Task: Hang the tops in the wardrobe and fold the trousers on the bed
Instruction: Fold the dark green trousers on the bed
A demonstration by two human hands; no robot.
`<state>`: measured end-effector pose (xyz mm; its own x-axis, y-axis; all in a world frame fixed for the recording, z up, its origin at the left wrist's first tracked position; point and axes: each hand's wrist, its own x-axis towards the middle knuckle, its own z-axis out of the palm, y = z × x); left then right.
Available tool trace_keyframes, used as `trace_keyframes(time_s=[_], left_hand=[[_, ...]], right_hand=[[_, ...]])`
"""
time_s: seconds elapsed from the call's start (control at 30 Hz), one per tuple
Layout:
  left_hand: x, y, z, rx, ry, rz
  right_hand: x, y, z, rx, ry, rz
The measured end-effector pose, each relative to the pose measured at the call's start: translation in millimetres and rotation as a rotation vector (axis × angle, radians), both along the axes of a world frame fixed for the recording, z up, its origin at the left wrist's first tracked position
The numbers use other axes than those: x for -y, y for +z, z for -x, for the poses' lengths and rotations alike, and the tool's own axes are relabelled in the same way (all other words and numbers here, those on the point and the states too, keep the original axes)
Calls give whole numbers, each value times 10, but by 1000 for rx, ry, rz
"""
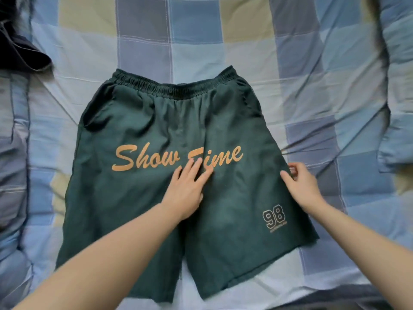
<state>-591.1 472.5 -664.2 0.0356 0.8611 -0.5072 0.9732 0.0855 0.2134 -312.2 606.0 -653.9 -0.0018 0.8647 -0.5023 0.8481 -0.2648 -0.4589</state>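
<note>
Dark green shorts (138, 121) with orange "Show Time" lettering and a "98" print lie spread flat on the bed, waistband at the far side. My left hand (188, 186) presses flat on the middle of the shorts, fingers straight, just under the lettering. At the right side seam, my right hand (299, 183) pinches the fabric's edge between thumb and curled fingers.
The bed is covered with a checked sheet (223, 41) in blue, white and beige. A dark garment (21, 52) lies bunched at the far left corner. A rumpled blue quilt (397, 86) runs along the right side.
</note>
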Motion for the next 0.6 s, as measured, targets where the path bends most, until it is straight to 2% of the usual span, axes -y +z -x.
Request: trace_keyframes(time_s=[0.13,0.23,0.33,0.4,0.47,0.5,0.6], left_hand=[[14,59,-445,-25,53,81],[-83,140,-738,47,136,110],[-184,272,-1017,345,347,169],[-237,371,-1177,600,606,200],[-278,465,-1239,771,913,184],[-271,452,-1250,786,1033,165],[-197,416,-1183,654,1052,114]], right_hand=[[414,86,-426,192,118,162],[625,203,-512,131,259,168],[845,383,-386,-19,416,136],[950,536,-264,-153,525,152],[966,641,-152,-221,678,192],[921,680,-95,-223,733,228],[611,738,111,-186,666,254]])
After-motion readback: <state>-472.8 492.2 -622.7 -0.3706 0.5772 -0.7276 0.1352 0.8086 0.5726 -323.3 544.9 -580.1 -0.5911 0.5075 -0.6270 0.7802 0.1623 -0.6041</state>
